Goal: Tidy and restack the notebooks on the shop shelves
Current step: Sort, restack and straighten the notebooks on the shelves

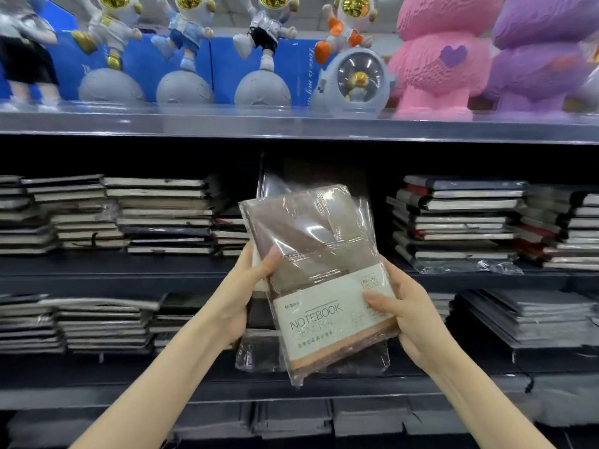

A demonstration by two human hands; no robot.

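Brown under clear film, the wrapped notebook (311, 254) is held up in front of the shelves, tilted, its cream band reading NOTEBOOK GENERAL; the left hand (246, 286) grips its left edge with the thumb on the cover and the fingers behind; the right hand (402, 306) grips the lower right edge with the thumb on the band. At least one more wrapped book seems to sit behind it, a loose sleeve corner hanging below.

The step looks like squaring this bundle before it goes back; the film is slick and slack, so it would be wise to hold the books themselves through the wrap, tap the edges level, and turn the bundle flat before sliding it in. The likely place is the dark gap on the middle shelf (129, 270), between the left stack (162, 215) and the right stack (453, 218); both lean unevenly, so a careless push could shift them.

The middle shelf holds flat piles of dark-covered notebooks, page edges outward; an empty-looking plastic sleeve (470, 265) pokes out under the right stack. The lower shelf carries more piles (97, 322) on the left and a slumped grey pile (525, 322) on the right. The top shelf (227, 124) holds astronaut figures (265, 43), a helmet-shaped ornament (355, 79) with a small figure inside, a pink block bear (437, 53) and a purple one (544, 50).
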